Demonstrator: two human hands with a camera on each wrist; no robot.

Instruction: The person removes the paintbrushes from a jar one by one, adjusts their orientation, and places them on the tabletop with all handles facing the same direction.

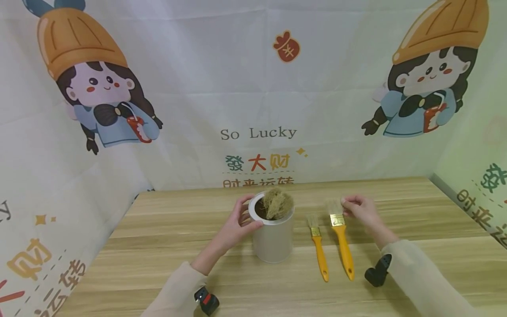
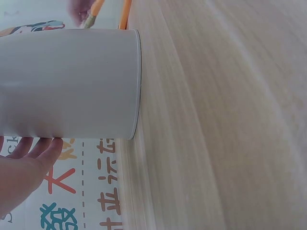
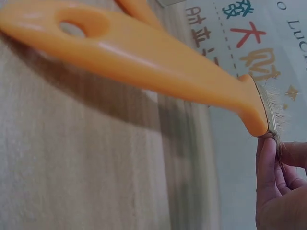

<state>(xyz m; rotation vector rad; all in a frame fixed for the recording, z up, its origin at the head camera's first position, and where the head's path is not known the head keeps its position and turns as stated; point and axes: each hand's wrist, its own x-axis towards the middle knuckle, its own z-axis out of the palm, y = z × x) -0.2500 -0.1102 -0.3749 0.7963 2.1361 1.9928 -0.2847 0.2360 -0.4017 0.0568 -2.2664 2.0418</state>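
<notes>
My left hand [image 1: 237,224] grips the rim and side of a pale grey cylindrical container [image 1: 273,242], which stands upright on the table. A clump of tan, stringy fibre [image 1: 278,203] sticks up out of its mouth. To the right, my right hand [image 1: 362,213] pinches the bristle end of the wider orange-handled paintbrush [image 1: 343,251] between thumb and fingers. That brush's bristles are raised above its handle end, as both wrist views show. A narrower orange-handled paintbrush [image 1: 320,255] lies between the container and the wider one.
Wood-grain table [image 1: 158,264] runs under everything. Behind it hangs a white printed cloth [image 1: 190,53] with cartoon figures and lettering, and it continues along both sides. Black wrist cameras sit on the left sleeve [image 1: 178,288] and the right sleeve [image 1: 420,273].
</notes>
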